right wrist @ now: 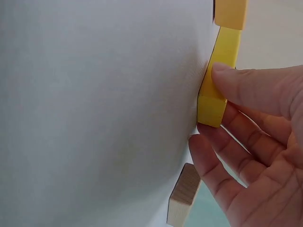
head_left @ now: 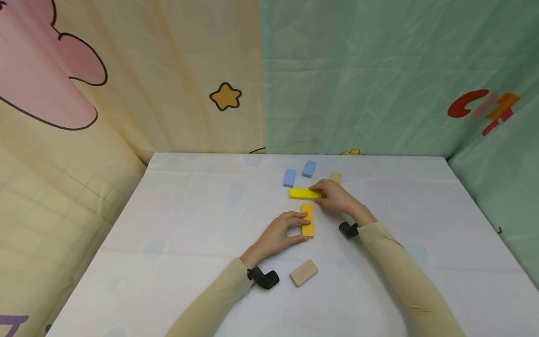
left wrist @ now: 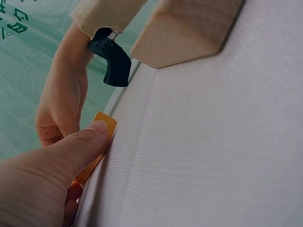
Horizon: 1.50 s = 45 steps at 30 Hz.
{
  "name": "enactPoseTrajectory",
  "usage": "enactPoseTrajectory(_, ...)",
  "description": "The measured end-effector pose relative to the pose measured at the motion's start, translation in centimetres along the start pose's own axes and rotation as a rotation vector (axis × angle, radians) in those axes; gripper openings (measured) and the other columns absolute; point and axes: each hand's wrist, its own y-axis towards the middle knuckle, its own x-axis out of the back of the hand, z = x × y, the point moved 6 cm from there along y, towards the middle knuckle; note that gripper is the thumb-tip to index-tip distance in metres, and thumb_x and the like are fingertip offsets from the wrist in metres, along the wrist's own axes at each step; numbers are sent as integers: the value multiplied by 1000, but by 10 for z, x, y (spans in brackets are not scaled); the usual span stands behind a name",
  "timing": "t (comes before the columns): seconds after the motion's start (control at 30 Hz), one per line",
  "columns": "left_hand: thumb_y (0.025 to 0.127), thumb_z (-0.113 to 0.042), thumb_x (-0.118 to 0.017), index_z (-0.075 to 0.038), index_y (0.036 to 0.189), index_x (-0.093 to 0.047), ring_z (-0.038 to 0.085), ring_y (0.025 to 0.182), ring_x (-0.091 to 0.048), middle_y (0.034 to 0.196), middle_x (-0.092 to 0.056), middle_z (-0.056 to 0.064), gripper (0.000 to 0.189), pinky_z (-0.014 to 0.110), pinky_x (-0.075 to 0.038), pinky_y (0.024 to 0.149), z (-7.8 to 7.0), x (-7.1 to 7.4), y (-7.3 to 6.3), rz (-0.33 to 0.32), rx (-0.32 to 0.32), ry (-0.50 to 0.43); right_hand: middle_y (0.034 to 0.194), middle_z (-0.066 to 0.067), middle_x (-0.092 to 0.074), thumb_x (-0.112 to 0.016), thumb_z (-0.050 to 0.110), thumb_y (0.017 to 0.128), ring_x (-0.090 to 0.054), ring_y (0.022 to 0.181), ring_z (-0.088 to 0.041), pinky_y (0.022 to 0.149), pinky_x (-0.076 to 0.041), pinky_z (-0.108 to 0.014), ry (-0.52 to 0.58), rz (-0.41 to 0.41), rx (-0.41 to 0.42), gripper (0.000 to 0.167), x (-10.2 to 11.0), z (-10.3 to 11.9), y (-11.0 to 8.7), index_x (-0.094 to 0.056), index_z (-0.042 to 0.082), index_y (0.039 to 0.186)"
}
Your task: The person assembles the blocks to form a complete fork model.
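My left hand point(head_left: 278, 234) grips an orange-yellow block point(head_left: 309, 229) that lies lengthwise away from me on the table. In the left wrist view the thumb presses the near end of this block point(left wrist: 111, 122), with fingertips by its far end. Just beyond it, my right hand point(head_left: 335, 196) pinches a bright yellow block point(head_left: 300, 194) lying crosswise, thumb on one side and fingers on the other. The right wrist view shows this yellow block point(right wrist: 212, 109) flat on the cloth, its far end close to the orange-yellow block point(right wrist: 230, 13).
Two blue blocks point(head_left: 289, 178) lie behind the yellow one. A plain wooden block point(head_left: 335, 177) is partly hidden behind my right hand, and another wooden block point(head_left: 304, 273) lies nearer me. White cloth covers the table point(head_left: 189, 206); printed curtains point(head_left: 358, 79) stand around it.
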Motion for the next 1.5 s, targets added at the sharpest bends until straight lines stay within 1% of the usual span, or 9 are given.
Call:
enactPoseTrajectory(0.23,83,-30,-74,-16,121,-66,11,125,-43,134,-52,-6,41,27,-31,104,0,3,0,-6,1,-9,109,-16,-63,-68,0,85,-57,98,-29,88,-46,-43,2,-1,43,33,3,1,-2,-63,-6,117)
enactPoseTrajectory(0.5,83,-30,-74,-18,121,-66,10,125,-42,135,-51,-8,41,26,-32,104,3,2,1,-7,15,-10,102,-12,-63,-70,0,84,-56,90,-23,81,-48,-39,-3,0,86,32,3,3,-3,-65,-4,115)
enactPoseTrajectory(0.6,84,-30,-73,-17,122,-66,11,125,-42,135,-51,-7,41,27,-32,104,3,2,1,-11,7,-10,100,-10,-62,-70,1,84,-55,87,-21,79,-48,-38,-18,6,106,32,2,4,-4,-65,-4,115)
enactPoseTrajectory(0.73,84,-31,-73,-17,122,-65,11,126,-42,136,-51,-6,42,28,-32,105,1,2,1,-10,5,-15,98,-9,-62,-70,1,84,-54,84,-20,78,-47,-37,-26,14,104,32,2,5,-5,-65,-4,115)
enactPoseTrajectory(0.9,84,-32,-72,-17,123,-65,11,127,-41,137,-50,-6,42,28,-31,105,0,0,1,-4,14,-9,97,-10,-62,-70,0,84,-54,85,-21,79,-48,-38,-32,21,92,32,1,5,-7,-64,-5,115)
enactPoseTrajectory(1.2,84,-27,-73,-15,124,-64,11,127,-42,137,-50,-3,42,27,-31,105,-3,2,2,-11,6,-30,97,-10,-61,-69,-1,84,-54,85,-21,78,-48,-38,-36,2,79,32,2,8,-10,-64,-5,116)
enactPoseTrajectory(1.5,85,-27,-73,-14,124,-64,11,127,-42,137,-51,-2,42,27,-31,105,-3,2,2,-12,4,-33,96,-10,-61,-70,-1,83,-54,84,-21,77,-48,-37,-24,-8,103,32,2,9,-13,-65,-5,115)
